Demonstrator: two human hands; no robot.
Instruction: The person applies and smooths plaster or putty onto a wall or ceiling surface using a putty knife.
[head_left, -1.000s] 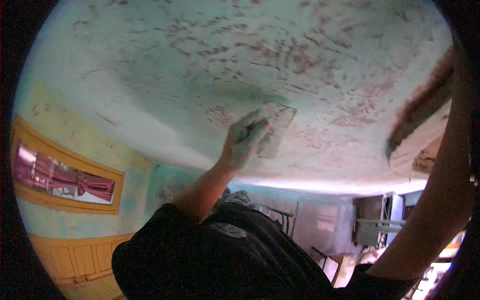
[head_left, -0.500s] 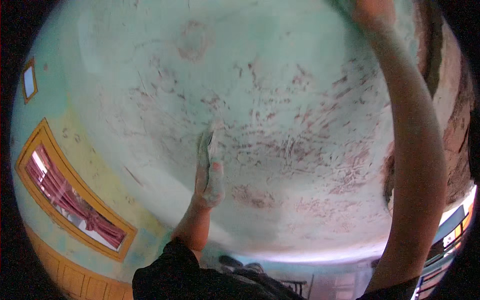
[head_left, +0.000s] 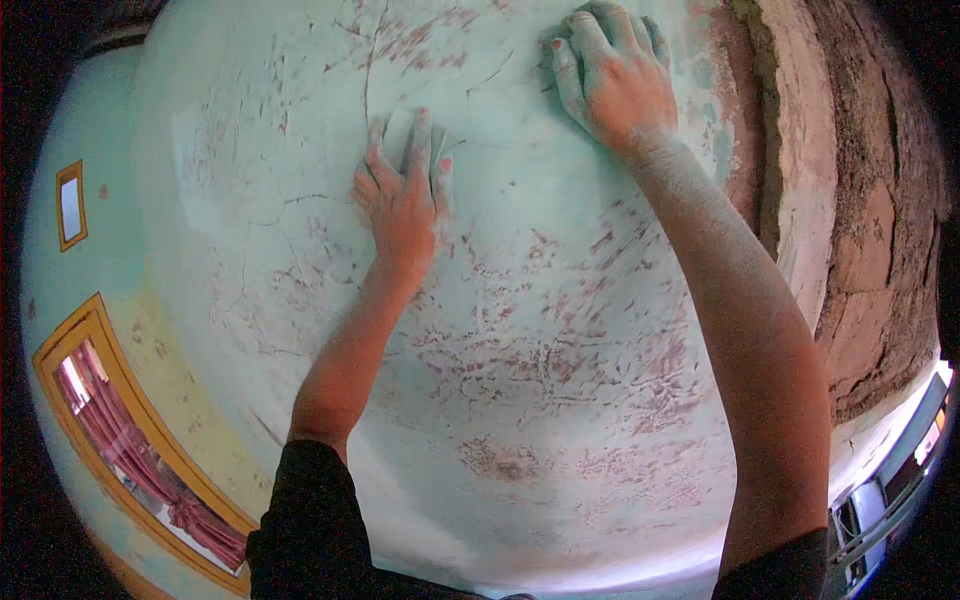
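A pale green plastered wall (head_left: 500, 200) fills the middle, with reddish-brown scuffs and thin cracks. My left hand (head_left: 405, 200) lies against it, fingers spread and dusted white. Between those fingers a pale, flat patch shows; whether it is a separate piece I cannot tell. Higher up and to the right, my right hand (head_left: 625, 90) presses on the wall with its fingers bent and whitened by dust. A dark edge shows beside its thumb, but what lies under the palm is hidden.
Along the right runs a broken strip of bare brick and mortar (head_left: 865, 240). At the left are a yellow-framed window (head_left: 150, 460) with reddish curtains and a small framed opening (head_left: 71, 205). Dark furniture-like shapes (head_left: 870, 520) stand at the lower right.
The view has tilted upward. My left hand has moved up the wall and its fingers have spread. My right hand, formerly at the top edge, now shows fully.
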